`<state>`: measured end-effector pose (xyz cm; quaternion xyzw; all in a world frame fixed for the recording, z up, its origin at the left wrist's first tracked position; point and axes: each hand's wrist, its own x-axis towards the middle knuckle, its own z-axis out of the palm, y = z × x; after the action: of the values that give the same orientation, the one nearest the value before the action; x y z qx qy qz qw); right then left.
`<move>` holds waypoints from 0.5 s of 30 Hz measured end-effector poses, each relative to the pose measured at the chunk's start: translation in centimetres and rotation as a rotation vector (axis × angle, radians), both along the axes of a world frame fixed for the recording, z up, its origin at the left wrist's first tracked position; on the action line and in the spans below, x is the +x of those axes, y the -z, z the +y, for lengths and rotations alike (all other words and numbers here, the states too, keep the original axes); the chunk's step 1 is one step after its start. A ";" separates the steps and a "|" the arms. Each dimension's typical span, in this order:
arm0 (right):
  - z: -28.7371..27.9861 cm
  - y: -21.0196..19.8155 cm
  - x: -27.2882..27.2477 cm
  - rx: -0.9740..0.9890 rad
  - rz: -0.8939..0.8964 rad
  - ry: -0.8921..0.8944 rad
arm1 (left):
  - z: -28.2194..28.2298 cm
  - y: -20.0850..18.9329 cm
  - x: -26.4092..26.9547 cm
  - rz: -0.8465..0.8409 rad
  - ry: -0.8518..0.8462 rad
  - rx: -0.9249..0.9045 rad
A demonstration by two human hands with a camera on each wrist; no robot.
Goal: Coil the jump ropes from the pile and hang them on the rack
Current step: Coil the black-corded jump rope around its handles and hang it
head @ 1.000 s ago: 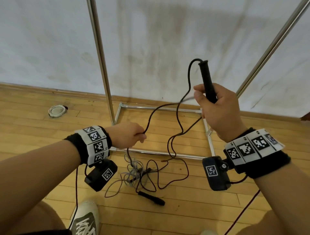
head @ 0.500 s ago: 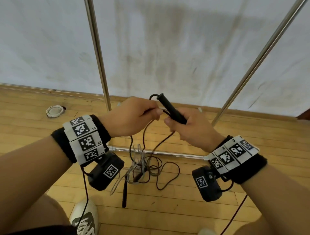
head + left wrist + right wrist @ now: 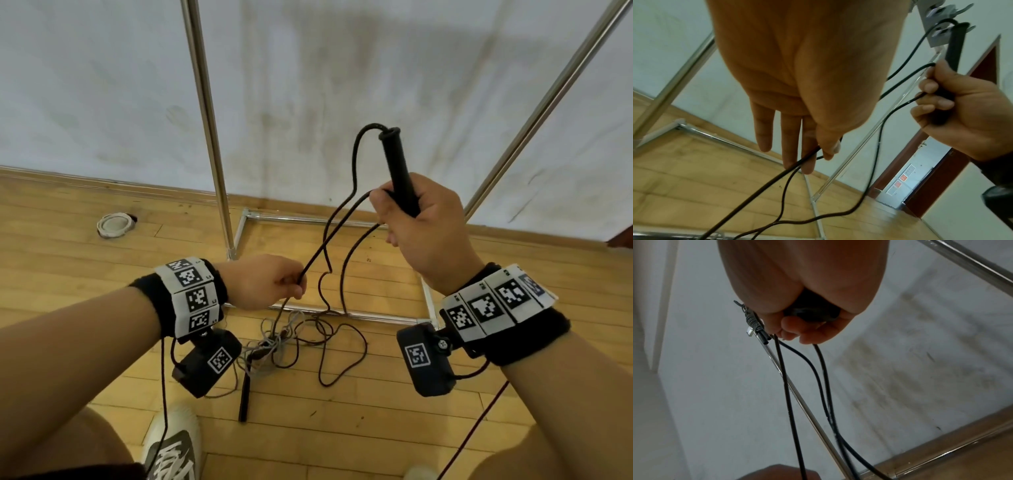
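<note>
Right hand (image 3: 424, 226) raised, fist wrapped round the black handle (image 3: 399, 171) of the black jump rope (image 3: 323, 246); handle nearly upright, rope exits its top end and loops down. Fingers (image 3: 937, 102) also trap two more strands against the handle (three strands hang below the fist in the right wrist view). Left hand (image 3: 263, 286) lower and to the left, thumb and forefinger pinching a strand of the same rope; in the left wrist view the other fingers (image 3: 791, 141) are straight.

Rest of the rope trails down to the wooden floor (image 3: 342, 428), into the pile (image 3: 274, 342): grey cord tangled with dark loops, near side of the rack's base bar. Second black handle (image 3: 245, 394) lies on the floor just near of the pile.

Rack (image 3: 205, 116): metal uprights left and right, base frame on the floor against the white wall (image 3: 342, 68). Round white object (image 3: 114, 225) on the floor far left (can't tell what it is). Shoe (image 3: 171, 445) at the bottom edge.
</note>
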<state>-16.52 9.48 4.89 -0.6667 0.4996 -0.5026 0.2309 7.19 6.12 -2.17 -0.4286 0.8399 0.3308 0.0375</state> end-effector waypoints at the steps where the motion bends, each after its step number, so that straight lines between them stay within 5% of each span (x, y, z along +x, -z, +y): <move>1: 0.0 -0.1 -0.2 -0.017 -0.010 0.017 | -0.2 0.1 0.1 -0.022 -0.005 0.001; 8: -0.5 0.9 -2.9 -0.008 0.151 0.183 | -1.3 -1.2 0.1 -0.001 -0.116 -0.138; 15: 0.9 2.8 -1.3 0.206 0.287 -0.087 | 0.0 -3.6 -1.6 0.226 -0.058 -0.300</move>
<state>-17.81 10.35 2.10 -0.7253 0.5469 -0.3383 0.2458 5.57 6.15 1.45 -0.4135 0.8660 0.2489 -0.1309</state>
